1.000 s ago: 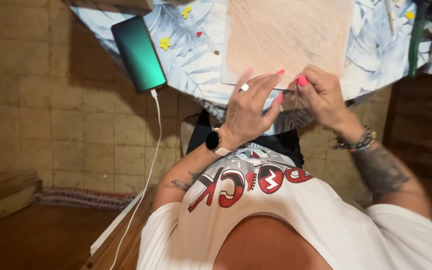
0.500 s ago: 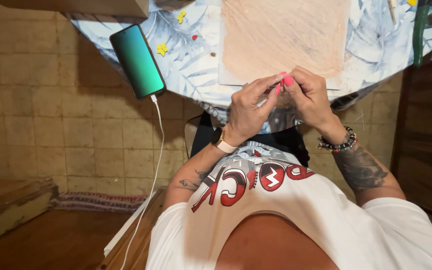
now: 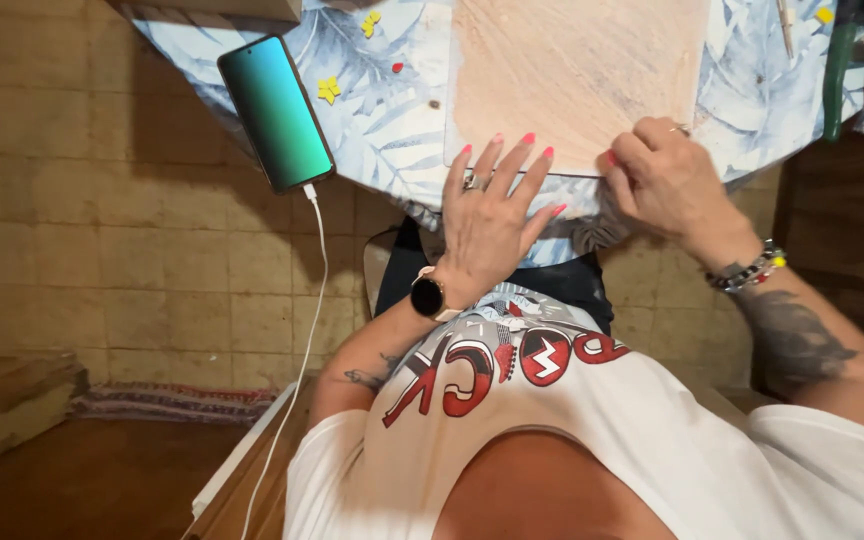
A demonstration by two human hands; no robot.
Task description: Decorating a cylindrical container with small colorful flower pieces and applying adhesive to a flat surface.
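A pale wooden board [image 3: 577, 75] lies on a table covered with a blue leaf-patterned cloth [image 3: 392, 110]. My left hand [image 3: 492, 215], with a ring, pink nails and a smartwatch on the wrist, rests flat with spread fingers on the table's near edge, fingertips touching the board's near edge. At the board's near right edge my right hand [image 3: 667, 185] is curled with bent fingers; a beaded bracelet circles its wrist. I cannot see anything held in it.
A smartphone [image 3: 275, 112] with a lit green-blue screen lies at the table's left edge, and its white cable [image 3: 297, 360] hangs to the floor. Small yellow star shapes [image 3: 328, 90] sit on the cloth. Tiled wall below the table, a striped rug [image 3: 167, 400] on the floor.
My two hands were pressed together in front of my chest. They have separated: the left now lies flat at the board's near edge, the right moved to its right side.
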